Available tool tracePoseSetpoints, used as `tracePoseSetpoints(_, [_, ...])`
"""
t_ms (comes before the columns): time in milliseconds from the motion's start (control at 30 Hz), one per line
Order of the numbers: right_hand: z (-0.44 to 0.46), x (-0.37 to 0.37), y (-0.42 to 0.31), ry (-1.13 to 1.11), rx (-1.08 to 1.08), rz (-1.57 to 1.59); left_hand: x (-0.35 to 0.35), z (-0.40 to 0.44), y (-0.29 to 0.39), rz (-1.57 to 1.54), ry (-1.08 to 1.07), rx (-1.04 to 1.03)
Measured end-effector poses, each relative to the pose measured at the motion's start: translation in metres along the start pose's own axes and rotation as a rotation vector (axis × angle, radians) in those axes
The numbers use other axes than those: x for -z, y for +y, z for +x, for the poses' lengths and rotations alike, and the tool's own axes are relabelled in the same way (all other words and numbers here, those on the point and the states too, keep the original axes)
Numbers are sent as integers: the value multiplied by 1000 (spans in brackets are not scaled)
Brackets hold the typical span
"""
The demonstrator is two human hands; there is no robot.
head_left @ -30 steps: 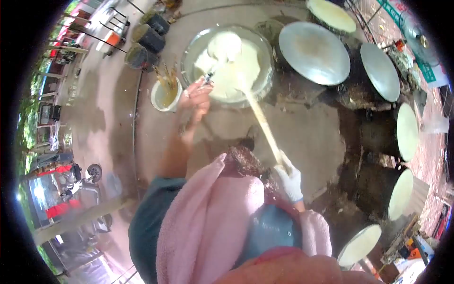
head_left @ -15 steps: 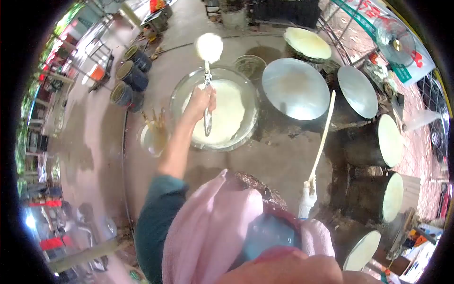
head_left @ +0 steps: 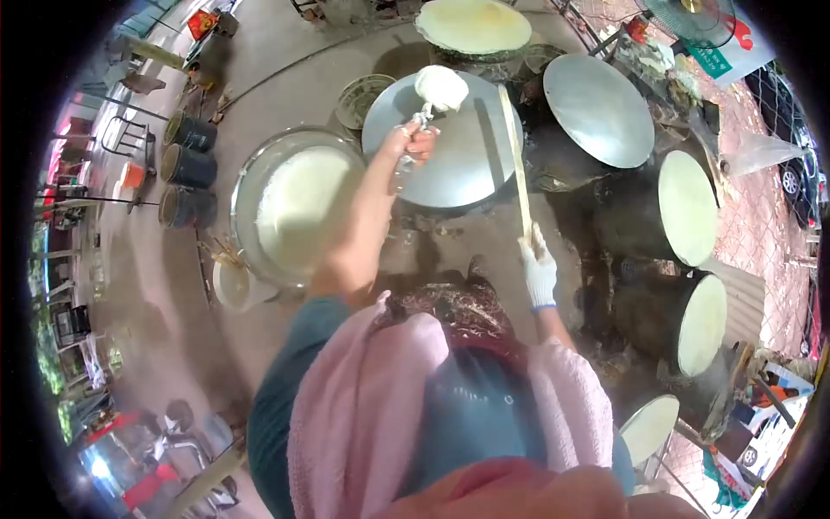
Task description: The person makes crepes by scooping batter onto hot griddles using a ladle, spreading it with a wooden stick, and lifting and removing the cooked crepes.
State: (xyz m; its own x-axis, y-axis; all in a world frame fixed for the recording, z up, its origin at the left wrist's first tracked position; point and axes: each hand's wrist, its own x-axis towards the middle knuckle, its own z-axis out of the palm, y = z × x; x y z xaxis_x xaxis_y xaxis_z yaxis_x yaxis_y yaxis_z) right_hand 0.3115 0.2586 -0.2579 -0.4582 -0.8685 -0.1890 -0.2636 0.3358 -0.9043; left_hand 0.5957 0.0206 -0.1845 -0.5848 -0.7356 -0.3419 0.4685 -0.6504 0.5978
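My left hand [head_left: 413,144], bare, is closed round the handle of a ladle [head_left: 441,87] heaped with white batter. The ladle hangs over the upper middle of a round grey griddle [head_left: 450,169], whose surface shows no batter. My right hand [head_left: 540,266], in a white glove, grips the lower end of a long wooden stick [head_left: 515,160]. The stick's far end reaches over the griddle's right side. Left of the griddle stands a wide metal basin [head_left: 245,203] of white batter [head_left: 303,203], partly hidden by my left forearm.
Another bare griddle [head_left: 599,111] lies to the right. Griddles with pale sheets stand at the top [head_left: 473,26], right [head_left: 688,208] and lower right [head_left: 702,324]. A white bucket [head_left: 232,285] with sticks is beside the basin; dark buckets [head_left: 188,166] stand farther left.
The ladle, first in the basin, was lifted full of batter and moved right over the griddle. The stick left the basin and now reaches over the griddle. The view has turned right.
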Motion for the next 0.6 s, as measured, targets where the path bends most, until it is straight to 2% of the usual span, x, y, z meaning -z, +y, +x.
tracePoseSetpoints(67, [47,0,2,27,173,-94,-39,29,-19,174,241,-113])
tracePoseSetpoints(100, [65,0,-11,-19,141,-161,-56,44,-30,259,363,-169])
tracePoseSetpoints(133, [80,0,-29,-67,110,-230,-63,62,-40,254,412,-205])
tracePoseSetpoints(167, [93,-5,-37,-78,181,-294,-63,81,-53,251,461,-240])
tracePoseSetpoints(233, [118,-18,-36,-143,146,-658,-60,106,-72,235,517,-270])
tracePoseSetpoints(267, [126,-24,-31,-172,134,-801,-57,111,-75,359,587,-253])
tracePoseSetpoints(333, [132,-22,-25,-185,110,-826,-74,102,-70,612,714,-218])
tracePoseSetpoints(367, [139,-23,-23,-187,98,-836,-65,101,-67,770,775,-276])
tracePoseSetpoints(467, [147,-36,-12,-212,100,-596,19,91,-76,1343,968,-945])
tracePoseSetpoints(500, [145,-46,-22,-177,89,-462,27,77,-59,1521,1100,-1003])
tracePoseSetpoints(533, [144,-64,-25,-104,168,-225,35,57,-43,1696,1233,-1055])
tracePoseSetpoints(600, [143,-85,-59,-318,-224,33,55,18,-27,1080,1028,-761])
